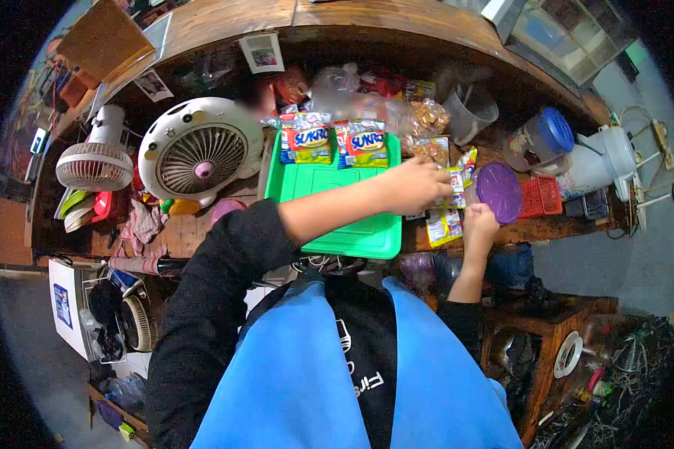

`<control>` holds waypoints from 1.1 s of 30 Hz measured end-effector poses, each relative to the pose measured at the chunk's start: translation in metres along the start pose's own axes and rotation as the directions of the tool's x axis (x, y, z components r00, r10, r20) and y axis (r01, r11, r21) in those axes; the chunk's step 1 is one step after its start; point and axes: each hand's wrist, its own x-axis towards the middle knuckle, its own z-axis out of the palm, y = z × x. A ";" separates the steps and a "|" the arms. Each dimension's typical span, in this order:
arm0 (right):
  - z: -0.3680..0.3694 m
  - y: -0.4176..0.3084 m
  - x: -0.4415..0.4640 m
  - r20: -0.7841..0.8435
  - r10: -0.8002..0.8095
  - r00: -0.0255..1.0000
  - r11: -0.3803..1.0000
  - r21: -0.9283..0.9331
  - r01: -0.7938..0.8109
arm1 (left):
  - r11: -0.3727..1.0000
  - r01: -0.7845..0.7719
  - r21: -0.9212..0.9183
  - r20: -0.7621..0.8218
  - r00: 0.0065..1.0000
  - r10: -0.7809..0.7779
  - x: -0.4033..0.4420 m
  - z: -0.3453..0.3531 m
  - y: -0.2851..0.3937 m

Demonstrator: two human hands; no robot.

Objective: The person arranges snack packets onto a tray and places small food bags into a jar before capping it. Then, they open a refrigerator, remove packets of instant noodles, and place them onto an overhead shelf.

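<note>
My left hand (418, 185) reaches across the green tray (344, 217) with its fingers closed on the edge of a small yellow snack packet (457, 185). My right hand (480, 224) is closed in a pinch just below and right of that packet; what it pinches, if anything, is hidden. Another yellow packet (444, 228) lies on the table under the two hands, between the tray and my right hand. Two SUKRO snack packets, a left one (309, 144) and a right one (362, 144), lie side by side on the tray's far part.
Clear bags of brown snacks (427, 118) and a clear plastic tub (472, 112) stand behind. A purple round lid (499, 193) and a red basket (541, 196) sit right. Two fans, a large one (202, 150) and a small one (95, 165), stand left.
</note>
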 end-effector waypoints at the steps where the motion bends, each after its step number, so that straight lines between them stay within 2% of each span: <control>1: 0.007 0.011 -0.001 -0.017 0.007 1.000 0.999 -0.040 -0.008 | 0.999 0.042 0.023 0.159 0.986 -0.045 0.012 0.015 0.003; 2: 0.013 0.021 -0.005 -0.023 0.035 0.999 0.998 -0.060 -0.037 | 0.996 0.077 0.053 0.314 0.945 -0.090 0.023 0.030 0.007; 3: 0.015 0.020 -0.009 -0.027 0.063 0.998 0.995 -0.080 -0.065 | 0.997 0.068 0.048 0.321 0.944 -0.079 0.031 0.048 0.011; 4: 0.020 0.026 -0.010 0.020 0.101 0.995 0.992 0.073 -0.102 | 0.995 0.034 0.095 0.478 0.875 -0.075 0.036 0.067 0.015; 5: 0.024 0.031 -0.013 0.022 0.060 0.998 0.982 0.179 -0.063 | 0.990 -0.009 0.138 0.620 0.780 -0.079 0.039 0.083 0.017; 7: 0.027 0.027 -0.016 -0.099 -0.174 0.980 0.975 0.123 0.185 | 0.982 -0.048 0.184 0.600 0.796 -0.074 0.038 0.109 0.018; 8: 0.030 0.030 -0.018 -0.074 -0.244 0.967 0.969 0.011 0.246 | 0.971 -0.072 0.230 0.572 0.817 -0.074 0.039 0.120 0.019; 9: 0.033 0.028 -0.020 -0.142 -0.348 0.927 0.938 -0.039 0.346 | 0.970 -0.084 0.227 0.578 0.813 -0.065 0.041 0.118 0.021; 11: 0.040 0.035 -0.013 -0.127 -0.557 0.821 0.821 -0.237 0.520 | 0.975 -0.098 0.197 0.571 0.821 -0.033 0.046 0.112 0.017; 13: 0.045 0.036 -0.006 -0.105 -0.579 0.808 0.805 -0.235 0.546 | 0.975 -0.095 0.203 0.586 0.809 -0.043 0.052 0.092 0.018; 15: 0.048 0.037 0.003 -0.179 -0.643 0.745 0.760 -0.276 0.589 | 0.981 -0.073 0.182 0.555 0.831 -0.042 0.054 0.071 0.014; 17: 0.039 0.028 0.006 -0.184 -0.638 0.748 0.768 -0.232 0.597 | 0.975 -0.084 0.205 0.485 0.874 -0.026 0.053 0.033 0.008; 18: 0.035 0.022 0.006 -0.214 -0.599 0.771 0.801 -0.181 0.571 | 0.984 -0.092 0.152 0.218 0.974 0.058 0.044 0.021 -0.002; 19: 0.035 0.018 0.006 -0.241 -0.558 0.794 0.829 -0.127 0.544 | 0.989 0.006 0.150 0.158 0.987 -0.030 0.035 0.005 -0.009; 20: 0.035 0.018 0.007 -0.232 -0.541 0.808 0.836 -0.042 0.548 | 0.997 0.042 -0.065 -0.005 0.999 -0.043 0.025 -0.006 -0.019; 21: 0.033 0.013 0.006 -0.228 -0.550 0.804 0.829 -0.035 0.557 | 0.983 0.102 -0.155 -0.089 0.989 -0.116 0.014 -0.021 -0.026; 23: 0.020 -0.004 0.005 -0.238 -0.560 0.793 0.825 -0.072 0.561 | 0.890 0.185 -0.417 -0.118 0.960 -0.255 -0.011 -0.048 -0.030; 25: 0.013 -0.013 0.009 -0.291 -0.537 0.792 0.808 0.093 0.582 | 0.730 0.230 -0.643 -0.198 0.871 -0.449 -0.039 -0.057 -0.031; 26: 0.010 -0.021 0.010 -0.324 -0.460 0.827 0.800 0.253 0.544 | 0.639 0.213 -0.739 -0.225 0.816 -0.533 -0.053 -0.052 -0.035; 27: 0.007 -0.030 0.010 -0.336 -0.378 0.863 0.767 0.408 0.495 | 0.464 0.222 -0.857 -0.141 0.766 -0.627 -0.063 -0.060 -0.030; 29: -0.001 -0.047 0.009 -0.354 -0.223 0.908 0.795 0.474 0.379 | 0.449 0.219 -0.866 -0.175 0.709 -0.684 -0.090 -0.057 -0.043; 30: -0.002 -0.054 0.010 -0.345 -0.223 0.912 0.742 0.546 0.388 | 0.369 0.089 -0.925 -0.206 0.697 -0.686 -0.099 -0.059 -0.047; 31: -0.005 -0.065 0.011 -0.312 -0.252 0.916 0.663 0.634 0.398 | 0.336 0.054 -0.940 -0.201 0.707 -0.678 -0.113 -0.061 -0.052; 33: 0.000 -0.087 0.014 -0.294 -0.419 0.859 0.635 0.582 0.508 | 0.021 -0.074 -0.997 -0.066 0.690 -0.721 -0.132 -0.068 -0.057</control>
